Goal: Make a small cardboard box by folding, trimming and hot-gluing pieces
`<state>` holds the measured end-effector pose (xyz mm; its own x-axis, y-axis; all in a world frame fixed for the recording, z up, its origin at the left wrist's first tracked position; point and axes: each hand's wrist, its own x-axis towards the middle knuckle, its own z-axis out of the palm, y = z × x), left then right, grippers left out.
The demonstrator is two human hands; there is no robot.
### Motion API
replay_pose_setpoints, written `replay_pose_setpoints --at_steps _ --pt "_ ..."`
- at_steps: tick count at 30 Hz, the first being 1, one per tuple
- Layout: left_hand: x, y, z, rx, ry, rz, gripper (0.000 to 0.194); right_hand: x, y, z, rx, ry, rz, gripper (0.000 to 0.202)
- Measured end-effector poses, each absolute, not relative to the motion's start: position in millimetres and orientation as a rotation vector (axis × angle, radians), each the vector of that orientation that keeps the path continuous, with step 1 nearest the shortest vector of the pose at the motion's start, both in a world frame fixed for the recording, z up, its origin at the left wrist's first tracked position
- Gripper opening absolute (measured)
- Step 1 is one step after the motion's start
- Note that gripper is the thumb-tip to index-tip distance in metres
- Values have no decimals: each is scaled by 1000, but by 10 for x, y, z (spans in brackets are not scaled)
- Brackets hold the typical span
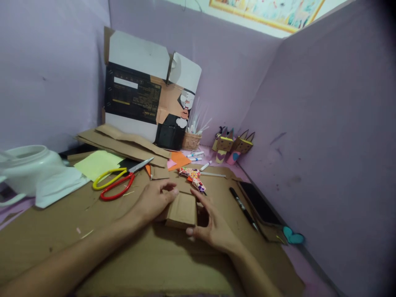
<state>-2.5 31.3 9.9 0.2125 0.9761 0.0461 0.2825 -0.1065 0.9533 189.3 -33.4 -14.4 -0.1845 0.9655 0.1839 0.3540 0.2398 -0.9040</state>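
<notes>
A small folded cardboard box [182, 209] sits in front of me on the large cardboard sheet [130, 264]. My left hand [157, 201] grips its left side, the thumb at the far left corner and the other fingers bent and partly hidden. On the right, my right hand [213, 225] curves round the box, its index finger by the far corner and its thumb at the near corner. Just beyond the box lies a flower-patterned hot glue gun [194, 176] with a white glue stick in its back. Scissors [128, 178] with one yellow and one red handle lie open beyond my left hand.
A black pen [243, 208] and a dark phone [260, 203] lie at right by the wall. Cardboard strips [123, 144], an opened printed carton [133, 90], markers [195, 156] and cardboard animal figures [224, 144] stand or lie at the back. A white pot [34, 165] is at left.
</notes>
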Motion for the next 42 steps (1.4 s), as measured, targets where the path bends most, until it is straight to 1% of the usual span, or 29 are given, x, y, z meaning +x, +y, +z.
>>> replay_pose_setpoints --at_steps 2,4,6,9,15,17,21,25,29,32,34,36,38,40,41,42 --pt "36 264 45 1529 1163 929 32 1874 -344 -178 -1218 -1671 935 87" --pt "61 193 34 1495 1159 909 31 1838 -355 -209 -1166 -1617 1009 88" --pt "63 130 52 1455 1174 904 34 1794 -365 -236 -1119 -1549 1090 92" --pt "58 61 85 1388 1172 918 38 1730 -379 -259 -1101 -1471 1095 94" --pt "80 11 50 1173 1108 981 41 1672 -404 -229 -1112 -1407 1098 85" --pt "97 33 15 1098 1107 994 37 1664 -407 -211 -1108 -1398 1115 83" --pt "131 97 -31 1051 1136 995 24 1648 -410 -195 -1124 -1392 1118 82" --pt "155 118 -39 1059 1180 1015 17 1637 -416 -194 -1121 -1369 1146 82" --pt "171 107 -42 1110 1207 1034 14 1633 -408 -198 -1130 -1360 1139 83" --pt "171 100 -31 1163 1203 1042 16 1633 -390 -216 -1129 -1342 1141 83" --pt "142 92 -20 1203 1174 1035 22 1637 -382 -232 -1131 -1327 1123 83" --pt "75 78 -16 1245 1105 988 34 1646 -380 -245 -1151 -1318 1096 84" --pt "-18 55 -20 1297 951 893 55 1658 -383 -251 -1169 -1310 1089 86" --pt "-103 23 -24 1365 737 773 85 1668 -386 -252 -1170 -1298 1100 86" --pt "-131 4 -20 1399 694 710 96 1672 -387 -251 -1166 -1296 1105 86" --pt "-146 -16 -12 1427 689 677 102 1675 -387 -250 -1161 -1297 1106 86"
